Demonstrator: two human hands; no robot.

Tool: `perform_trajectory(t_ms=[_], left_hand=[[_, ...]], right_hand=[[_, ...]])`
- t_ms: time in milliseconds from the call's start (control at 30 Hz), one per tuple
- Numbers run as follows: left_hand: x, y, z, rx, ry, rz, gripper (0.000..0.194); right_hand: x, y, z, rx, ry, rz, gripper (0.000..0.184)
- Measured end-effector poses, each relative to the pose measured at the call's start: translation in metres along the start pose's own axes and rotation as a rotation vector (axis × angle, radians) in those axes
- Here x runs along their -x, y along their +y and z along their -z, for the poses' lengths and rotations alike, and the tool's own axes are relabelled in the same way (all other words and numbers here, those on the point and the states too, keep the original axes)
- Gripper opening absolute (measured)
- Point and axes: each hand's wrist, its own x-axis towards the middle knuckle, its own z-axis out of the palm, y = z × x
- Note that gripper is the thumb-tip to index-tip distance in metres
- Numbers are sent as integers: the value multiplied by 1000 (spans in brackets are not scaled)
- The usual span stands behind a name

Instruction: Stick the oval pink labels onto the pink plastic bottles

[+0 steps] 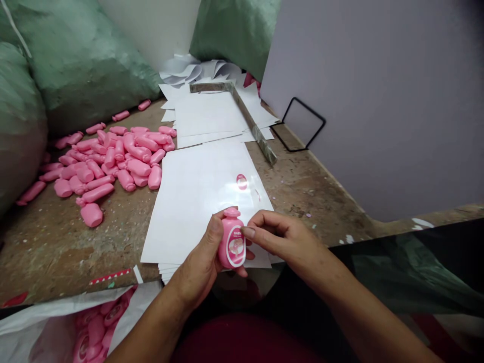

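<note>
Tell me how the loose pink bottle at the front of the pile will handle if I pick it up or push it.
The pink bottle is probably light for its size, as it looks like hollow plastic, and fairly stiff. Its glossy surface may feel a little slippery. Lying on its side on the bench, its rounded body would likely roll when pushed.

The bottle [232,237] was bright pink with a white oval label ringed in pink; the loose bottles [138,167] were plain pink, the sacks [79,65] pale green, the sheets [200,201] white.
</note>
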Motion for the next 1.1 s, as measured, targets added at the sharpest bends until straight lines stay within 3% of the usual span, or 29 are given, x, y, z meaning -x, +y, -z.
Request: perform_trajectory(t_ms=[233,400,533,600,733,933,1100], left_hand=[[-2,-1,0,-36,9,-16,55],[-2,1,-2,-58,28,-4,45],[-1,3,-3,20,39,2,36],[-1,5,-4,88,37,11,34],[-3,8,-5,259,61,22,31],[-6,9,-9,374,130,17,23],[-4,9,-13,371,133,31,27]], right_hand=[[0,3,0,101,50,23,28],[4,2,3,298,89,131,27],[10,5,9,702,351,366,18],[14,8,9,767,416,429,15],[21,12,3,709,320,467,8],[23,11,-8,809,186,766,24],[18,14,-11,847,213,833,25]])
